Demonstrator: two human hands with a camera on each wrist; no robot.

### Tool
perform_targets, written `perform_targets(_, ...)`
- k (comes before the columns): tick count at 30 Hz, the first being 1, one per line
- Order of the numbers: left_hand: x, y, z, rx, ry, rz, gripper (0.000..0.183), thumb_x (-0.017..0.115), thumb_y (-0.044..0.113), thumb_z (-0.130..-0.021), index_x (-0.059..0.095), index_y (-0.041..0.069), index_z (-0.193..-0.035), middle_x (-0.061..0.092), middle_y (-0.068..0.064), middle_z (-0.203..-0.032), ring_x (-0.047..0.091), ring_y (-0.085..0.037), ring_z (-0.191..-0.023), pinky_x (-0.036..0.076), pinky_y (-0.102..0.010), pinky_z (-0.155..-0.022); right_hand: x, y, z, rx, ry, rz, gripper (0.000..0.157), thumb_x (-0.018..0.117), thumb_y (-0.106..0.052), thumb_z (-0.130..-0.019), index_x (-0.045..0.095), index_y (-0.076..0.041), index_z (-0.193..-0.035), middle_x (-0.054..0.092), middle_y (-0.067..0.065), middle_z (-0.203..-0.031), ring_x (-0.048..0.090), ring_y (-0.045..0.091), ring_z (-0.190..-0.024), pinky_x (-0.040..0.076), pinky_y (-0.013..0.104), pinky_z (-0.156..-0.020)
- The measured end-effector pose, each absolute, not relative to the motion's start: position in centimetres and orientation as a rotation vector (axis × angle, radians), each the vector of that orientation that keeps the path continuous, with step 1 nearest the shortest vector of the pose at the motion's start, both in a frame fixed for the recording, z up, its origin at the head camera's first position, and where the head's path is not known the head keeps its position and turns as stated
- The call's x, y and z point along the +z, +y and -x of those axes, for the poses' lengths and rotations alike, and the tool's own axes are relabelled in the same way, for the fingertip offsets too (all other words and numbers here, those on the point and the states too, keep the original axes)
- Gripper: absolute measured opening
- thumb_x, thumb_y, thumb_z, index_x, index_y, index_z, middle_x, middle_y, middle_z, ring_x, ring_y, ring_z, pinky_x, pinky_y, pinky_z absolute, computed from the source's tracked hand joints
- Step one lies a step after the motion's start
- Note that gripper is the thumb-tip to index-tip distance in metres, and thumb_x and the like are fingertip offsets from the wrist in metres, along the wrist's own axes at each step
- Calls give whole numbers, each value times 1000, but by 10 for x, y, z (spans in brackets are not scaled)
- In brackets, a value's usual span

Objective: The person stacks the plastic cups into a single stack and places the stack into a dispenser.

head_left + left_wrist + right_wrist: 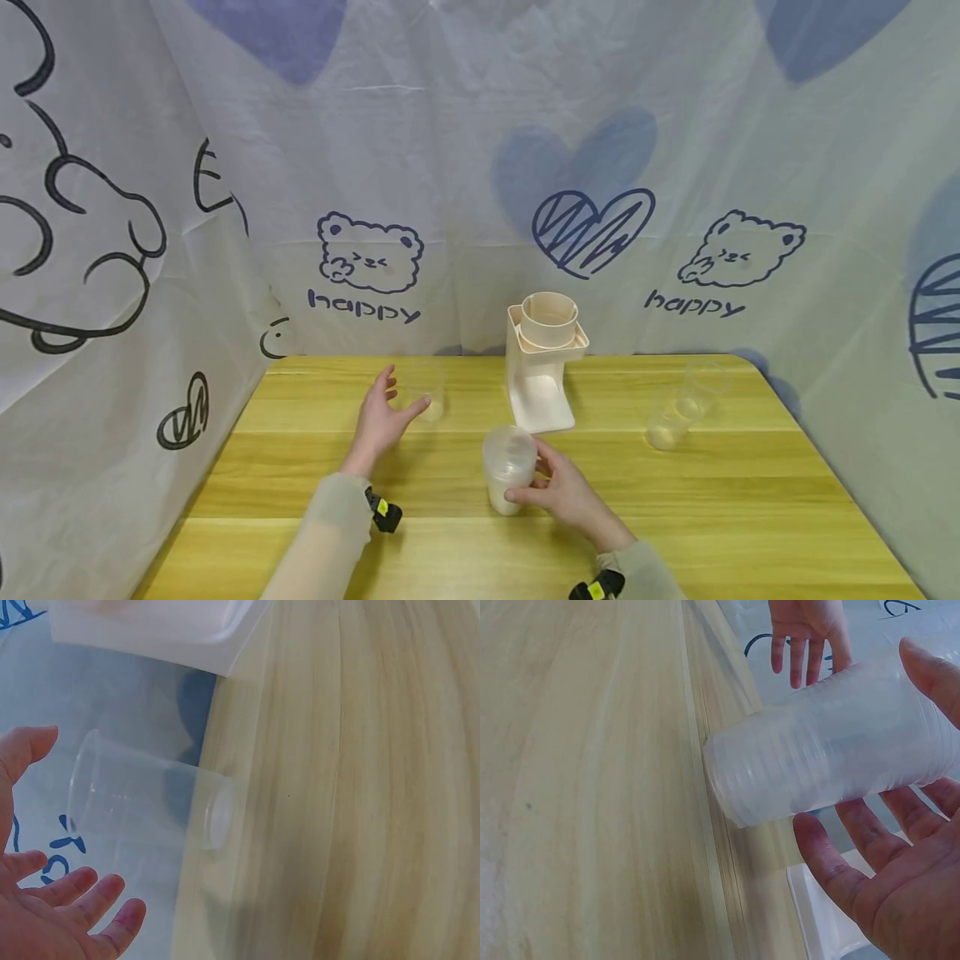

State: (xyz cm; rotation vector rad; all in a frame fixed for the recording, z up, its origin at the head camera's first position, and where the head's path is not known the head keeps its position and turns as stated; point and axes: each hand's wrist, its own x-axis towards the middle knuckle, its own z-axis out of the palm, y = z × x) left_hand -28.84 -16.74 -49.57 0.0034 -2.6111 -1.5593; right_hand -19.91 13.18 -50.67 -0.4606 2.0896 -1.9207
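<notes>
In the head view a stack of clear plastic cups (504, 467) stands near the front middle of the table. My right hand (562, 492) holds it from the right, thumb in front and fingers behind. The right wrist view shows the nested rims of the stack (817, 746) between thumb and fingers. To the left, a single clear plastic cup (150, 795) stands upright on the table. Beside it is my left hand (381, 421), fingers spread and relaxed, thumb toward the cup, with nothing held.
A cream-coloured stand with a round ring (549, 333) on top stands at the table's back middle. More clear plastic cups (667, 425) are at the right. The wooden table (450, 550) ends at a printed cloth (450, 167) behind and at both sides.
</notes>
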Motion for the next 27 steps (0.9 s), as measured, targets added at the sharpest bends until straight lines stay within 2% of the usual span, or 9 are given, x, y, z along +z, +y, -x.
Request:
perform_targets(16, -504, -163, 304, -1605, -2646, -42, 96, 76, 36, -86, 17, 7, -156, 33, -22, -152, 38, -41, -134, 38, -54, -107, -508, 132, 200, -1927, 2107, 483, 80, 82, -8, -80, 39, -1, -146, 50, 19, -135, 50, 36, -124, 50, 42, -96)
perform_targets(27, -507, -159, 308, -1600, -2654, -40, 91, 75, 36, -87, 22, 6, -155, 35, -22, -150, 40, -40, -133, 40, -53, -106, -507, 132, 199, -1927, 2094, 492, 80, 82, -7, -80, 38, -1, -147, 50, 19, -135, 50, 36, -124, 51, 42, -96)
